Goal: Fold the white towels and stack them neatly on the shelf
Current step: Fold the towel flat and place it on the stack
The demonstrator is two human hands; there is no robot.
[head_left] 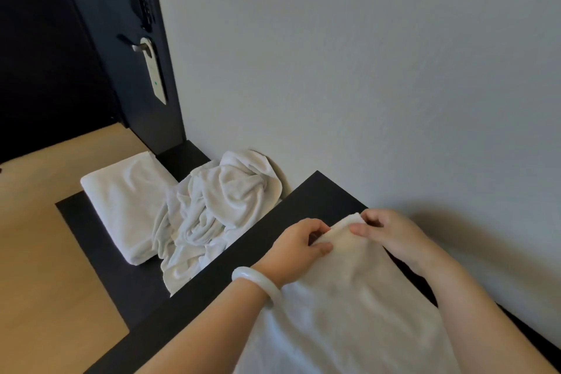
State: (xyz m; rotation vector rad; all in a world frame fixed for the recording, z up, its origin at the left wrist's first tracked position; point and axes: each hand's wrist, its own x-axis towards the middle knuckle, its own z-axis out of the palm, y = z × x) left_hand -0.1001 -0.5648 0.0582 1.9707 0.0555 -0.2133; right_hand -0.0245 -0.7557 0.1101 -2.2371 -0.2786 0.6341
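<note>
A white towel lies lengthwise on the upper black shelf, running from the far corner toward me. My left hand pinches its far left corner, and my right hand pinches its far right corner close to the wall. On the lower black shelf to the left, a folded white towel lies flat. A crumpled heap of white towels sits beside it against the wall, partly draped over its right edge.
A pale wall runs along the right of both shelves. A dark door with a metal handle plate stands at the far left. Wooden floor lies left of the lower shelf. A white bangle circles my left wrist.
</note>
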